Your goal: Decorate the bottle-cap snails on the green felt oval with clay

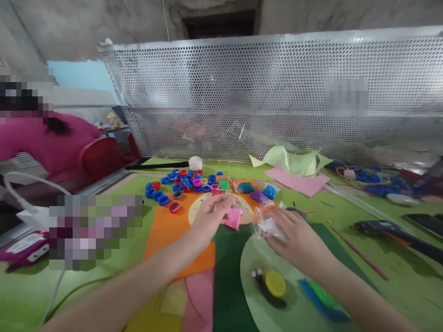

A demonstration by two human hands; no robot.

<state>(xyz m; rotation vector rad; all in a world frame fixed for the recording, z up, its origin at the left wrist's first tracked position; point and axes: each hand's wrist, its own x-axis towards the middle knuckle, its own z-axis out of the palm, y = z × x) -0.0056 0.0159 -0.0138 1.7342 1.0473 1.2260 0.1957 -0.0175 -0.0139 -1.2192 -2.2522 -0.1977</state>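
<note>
Head camera: nearest us, a flat dark green sheet (pixel 226 286) lies under a rounded pale green piece (pixel 294 318). On that piece we see a dark snail-like body with two pale eye knobs (pixel 268 295), a round yellow plastic cap (pixel 276 283) set against it, and, just right of them, a blue slug-like shape with a bright green top (pixel 323 302), partly behind our right forearm.

Beyond these, our right hand (pixel 290 235) has its fingers closed round a clear plastic packet of white material (pixel 272 229), above the pale green piece's far end. Our left hand (pixel 214 212) has its fingers curled nearly together at a small bright pink packet (pixel 233 218); we cannot tell whether they pinch it or only touch it. The pink packet is over the near edge of a rounded cream piece (pixel 195 210) on a flat orange sheet (pixel 200 263).

Off to our right lies a black glue gun with an orange trigger (pixel 398 235).

Farther off, we have a cluster of blue, red and pink ring-like plastic caps (pixel 187 184), with purple (pixel 261 198) and teal (pixel 245 187) packets to its right. Behind them stands a perforated silvery metal panel (pixel 277 92); past the table's left edge, another person in a pink top (pixel 58 147) is near a red chair (pixel 100 159).
</note>
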